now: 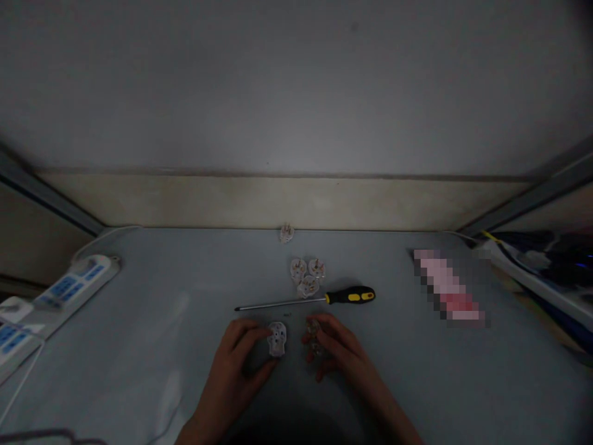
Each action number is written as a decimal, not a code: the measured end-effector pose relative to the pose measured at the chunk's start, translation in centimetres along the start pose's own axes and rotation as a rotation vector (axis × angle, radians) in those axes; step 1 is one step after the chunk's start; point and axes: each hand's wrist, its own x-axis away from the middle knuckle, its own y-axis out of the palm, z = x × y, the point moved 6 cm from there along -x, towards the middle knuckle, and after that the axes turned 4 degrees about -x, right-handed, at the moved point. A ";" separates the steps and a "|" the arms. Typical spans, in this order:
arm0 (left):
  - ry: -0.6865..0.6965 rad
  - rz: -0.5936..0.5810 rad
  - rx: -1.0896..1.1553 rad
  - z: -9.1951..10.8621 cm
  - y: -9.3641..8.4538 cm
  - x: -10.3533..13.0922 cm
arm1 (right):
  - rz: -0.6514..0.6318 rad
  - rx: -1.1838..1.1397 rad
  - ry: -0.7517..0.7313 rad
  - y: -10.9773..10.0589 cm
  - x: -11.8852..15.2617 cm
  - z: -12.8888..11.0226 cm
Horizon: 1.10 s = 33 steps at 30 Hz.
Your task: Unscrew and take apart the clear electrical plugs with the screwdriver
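My left hand (pixel 243 352) has its index finger and thumb at the edges of a whitish plug shell (pixel 277 339), which faces up and shows small holes. Just to the right, my right hand (pixel 338 346) pinches a clear plug part with metal pieces (pixel 314 327), partly covered by the fingers. Beyond both hands a screwdriver (pixel 349 296) with a black and yellow handle lies crosswise, its tip to the left. Tiny dark bits, perhaps screws (pixel 287 315), rest between the screwdriver and my hands.
Three clear plug parts with pins (pixel 308 285) sit clustered past the screwdriver. Another one (pixel 286 233) stands near the wall. A white power strip (pixel 69 290) lies at the left, a blurred-out pinkish object (pixel 447 287) at the right. Cables and a white rail (pixel 528 266) line the right edge.
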 end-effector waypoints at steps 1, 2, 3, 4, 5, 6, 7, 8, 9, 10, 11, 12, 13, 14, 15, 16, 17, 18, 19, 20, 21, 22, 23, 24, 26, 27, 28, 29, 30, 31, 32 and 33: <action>0.020 0.026 -0.024 0.2 0.0 0.1 | 0.003 0.001 0.002 0.0 0.0 0.0; 0.042 0.046 -0.052 0.4 0.0 0.1 | 0.004 0.003 0.004 0.0 0.1 -0.1; 0.062 0.058 -0.082 0.6 0.1 0.0 | 0.006 0.006 0.004 0.0 0.1 -0.1; 0.075 0.061 -0.112 0.8 0.3 -0.1 | 0.008 0.012 0.003 0.0 0.1 -0.1; 0.079 0.057 -0.142 0.9 0.4 -0.2 | 0.009 0.019 0.001 -0.1 0.1 -0.1; 0.080 0.050 -0.169 1.1 0.6 -0.4 | 0.007 0.029 -0.003 -0.1 0.1 0.0; 0.080 0.042 -0.194 1.2 0.6 -0.5 | 0.004 0.040 -0.009 -0.1 0.0 0.1; 0.083 0.034 -0.220 1.4 0.7 -0.7 | 0.002 0.053 -0.021 -0.1 0.0 0.1; 0.092 0.024 -0.246 1.6 0.7 -0.9 | 0.002 0.066 -0.035 -0.1 0.0 0.2; 0.105 0.008 -0.272 1.9 0.7 -1.1 | 0.005 0.081 -0.052 -0.1 0.1 0.3; 0.117 -0.018 -0.297 2.1 0.8 -1.2 | 0.015 0.102 -0.074 -0.2 0.1 0.3; 0.124 -0.049 -0.321 2.3 0.9 -1.4 | 0.029 0.128 -0.097 -0.3 0.2 0.3; 0.128 -0.082 -0.344 2.5 1.0 -1.5 | 0.041 0.152 -0.116 -0.3 0.2 0.4; 0.127 -0.112 -0.365 2.7 1.1 -1.6 | 0.044 0.170 -0.128 -0.3 0.3 0.4; 0.121 -0.136 -0.386 2.8 1.3 -1.7 | 0.042 0.179 -0.134 -0.3 0.3 0.4; 0.113 -0.152 -0.407 2.9 1.4 -1.8 | 0.034 0.179 -0.136 -0.3 0.3 0.4; 0.107 -0.164 -0.426 3.0 1.4 -1.8 | 0.023 0.172 -0.134 -0.3 0.3 0.5; 0.098 -0.173 -0.439 3.0 1.5 -1.9 | 0.011 0.161 -0.130 -0.3 0.2 0.5; 0.089 -0.181 -0.444 3.0 1.6 -2.0 | 0.006 0.153 -0.131 -0.3 0.2 0.4; 0.081 -0.184 -0.435 3.0 1.6 -2.0 | 0.004 0.149 -0.132 -0.4 0.1 0.4; 0.076 -0.179 -0.411 3.0 1.5 -2.1 | 0.004 0.143 -0.131 -0.5 0.1 0.3; 0.076 -0.165 -0.367 3.0 1.4 -2.1 | 0.004 0.139 -0.130 -0.6 0.0 0.3; 0.080 -0.145 -0.305 3.0 1.1 -2.1 | 0.005 0.134 -0.128 -0.6 0.0 0.2; 0.086 -0.121 -0.228 3.0 0.8 -2.1 | 0.006 0.129 -0.125 -0.7 0.0 0.2; 0.095 -0.065 -0.064 2.8 0.0 -2.1 | 0.005 0.120 -0.121 -0.7 0.0 0.1; 0.092 -0.035 0.003 2.7 -0.4 -2.0 | 0.004 0.116 -0.116 -0.8 0.0 0.0; 0.084 -0.007 0.053 2.6 -0.7 -1.9 | 0.004 0.112 -0.113 -0.8 0.0 0.0; 0.074 0.017 0.086 2.4 -1.0 -1.8 | 0.005 0.108 -0.109 -0.8 0.0 0.0; 0.068 0.030 0.107 2.3 -1.2 -1.6 | 0.006 0.104 -0.105 -0.8 0.0 -0.1; 0.068 0.034 0.123 2.2 -1.2 -1.4 | 0.008 0.100 -0.103 -0.8 0.0 -0.1; 0.073 0.030 0.138 2.1 -1.2 -1.2 | 0.011 0.097 -0.101 -0.8 0.0 -0.1; 0.081 0.027 0.152 2.1 -1.0 -1.0 | 0.012 0.095 -0.099 -0.8 -0.1 -0.1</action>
